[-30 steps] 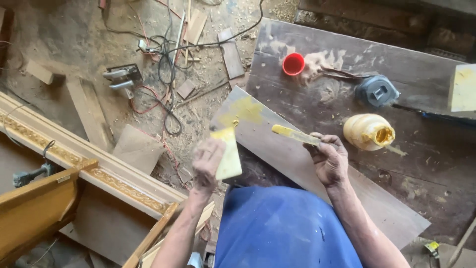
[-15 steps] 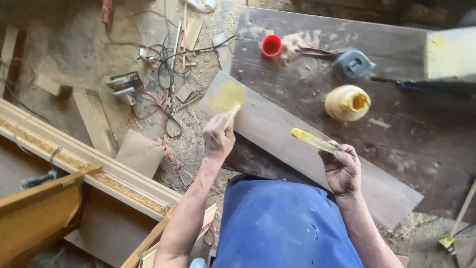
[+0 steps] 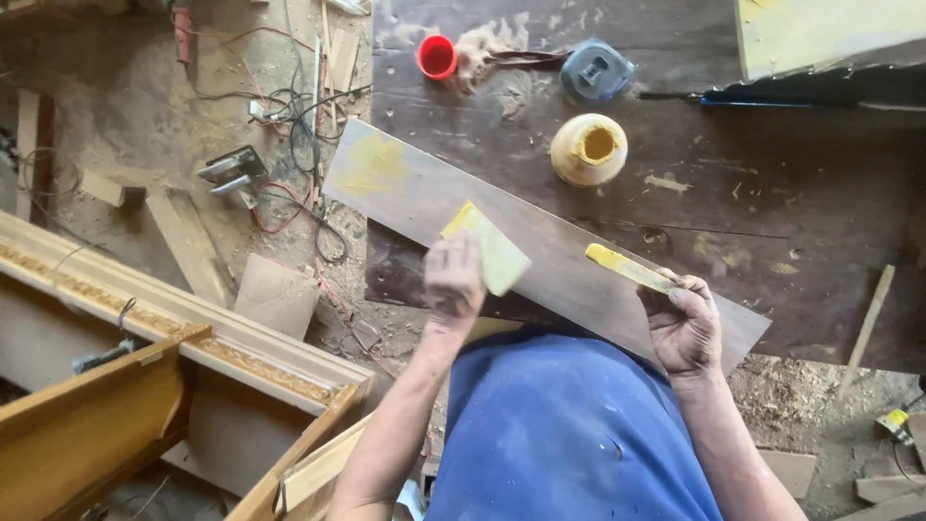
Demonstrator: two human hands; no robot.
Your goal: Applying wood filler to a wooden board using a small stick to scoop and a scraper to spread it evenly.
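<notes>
A: What is held by the left hand (image 3: 453, 280)?

B: A flat, yellow-smeared scraper card (image 3: 487, 247) is gripped there, fingers curled shut around its lower end. The card is tilted, and its upper corner is laid on the long dark plank (image 3: 540, 251) just left of the frame's centre.

A: And the right hand (image 3: 687, 328)?

B: It is closed in a fist around a narrow stick (image 3: 629, 268) coated in yellow paste. The stick is pointed up and to the left, over the plank's right half. Whether its tip is touching the wood cannot be told.

A: How is the plank placed?

B: It is laid slantwise across the dark workbench (image 3: 820, 222), from upper left to lower right, with a yellow smear (image 3: 371, 164) seen near its upper left end, well apart from both hands.

A: What else is seen on the bench?

B: An open yellow jar (image 3: 589, 150) is stood above the plank, near the upper middle. A red cap (image 3: 437, 57) and a grey tape measure (image 3: 596, 70) are found along the top edge. At the left of the frame, tangled cables (image 3: 309, 125) and a moulded wooden frame (image 3: 164, 318) are spread over the dusty floor.
</notes>
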